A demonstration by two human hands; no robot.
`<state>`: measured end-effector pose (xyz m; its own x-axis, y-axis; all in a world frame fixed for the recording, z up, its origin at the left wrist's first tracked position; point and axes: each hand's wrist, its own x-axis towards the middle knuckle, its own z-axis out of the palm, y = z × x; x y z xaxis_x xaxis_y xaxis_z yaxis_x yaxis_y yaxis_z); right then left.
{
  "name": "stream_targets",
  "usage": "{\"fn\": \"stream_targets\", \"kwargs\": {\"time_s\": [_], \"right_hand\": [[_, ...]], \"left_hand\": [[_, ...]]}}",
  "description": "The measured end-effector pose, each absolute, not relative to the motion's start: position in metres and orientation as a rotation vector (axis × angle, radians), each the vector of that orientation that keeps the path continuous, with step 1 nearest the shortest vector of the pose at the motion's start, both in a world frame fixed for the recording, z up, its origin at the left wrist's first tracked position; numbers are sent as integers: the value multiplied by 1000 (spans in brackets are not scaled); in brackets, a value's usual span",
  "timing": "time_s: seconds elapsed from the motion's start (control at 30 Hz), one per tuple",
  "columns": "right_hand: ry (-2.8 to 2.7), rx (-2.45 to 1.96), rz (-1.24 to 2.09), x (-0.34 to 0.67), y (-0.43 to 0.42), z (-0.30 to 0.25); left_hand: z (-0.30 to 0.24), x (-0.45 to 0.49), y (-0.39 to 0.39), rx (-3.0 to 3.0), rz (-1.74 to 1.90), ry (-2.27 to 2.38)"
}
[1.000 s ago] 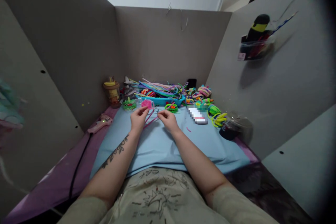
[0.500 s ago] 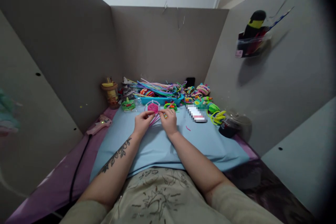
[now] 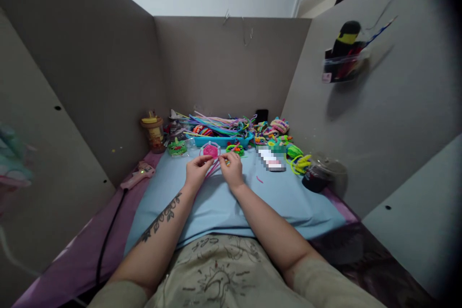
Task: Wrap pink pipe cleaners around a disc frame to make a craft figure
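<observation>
Smooth blue mat [image 3: 274, 197], left hand [image 3: 196, 173], right hand [image 3: 233, 171], each grip pinched on fuzzy pink stems [image 3: 213, 168], round pink disc [image 3: 210, 150]

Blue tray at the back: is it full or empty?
Full. The blue tray holds a heap of coloured pipe cleaners, with ends sticking out past its rim.

Two hands show, the left hand [image 3: 197, 173] and the right hand [image 3: 234, 171], with one pink woven disc [image 3: 210, 150]. There is one blue tray [image 3: 216, 142], one jar [image 3: 154, 131], one glue gun [image 3: 139, 176] and one dark cup [image 3: 316, 179].
</observation>
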<state>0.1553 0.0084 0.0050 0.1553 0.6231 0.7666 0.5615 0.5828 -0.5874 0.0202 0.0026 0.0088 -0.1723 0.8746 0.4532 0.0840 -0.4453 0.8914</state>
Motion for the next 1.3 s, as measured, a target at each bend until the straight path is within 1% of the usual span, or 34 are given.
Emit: {"fn": "stream_targets", "kwargs": {"time_s": [0.27,0.6,0.97,1.3], "right_hand": [[-1573,-1000,73,152,5,6],[-1398,-1079,208,153,8,6],[-1350,-1057,232,153,8,4],[-1403,-1004,388,160,16,1]], "left_hand": [[8,22,2,1523,1719,1128],[9,23,-4,1620,1736,1135],[8,25,-6,1642,1729,1136],[11,22,-4,1613,1666,1129]]}}
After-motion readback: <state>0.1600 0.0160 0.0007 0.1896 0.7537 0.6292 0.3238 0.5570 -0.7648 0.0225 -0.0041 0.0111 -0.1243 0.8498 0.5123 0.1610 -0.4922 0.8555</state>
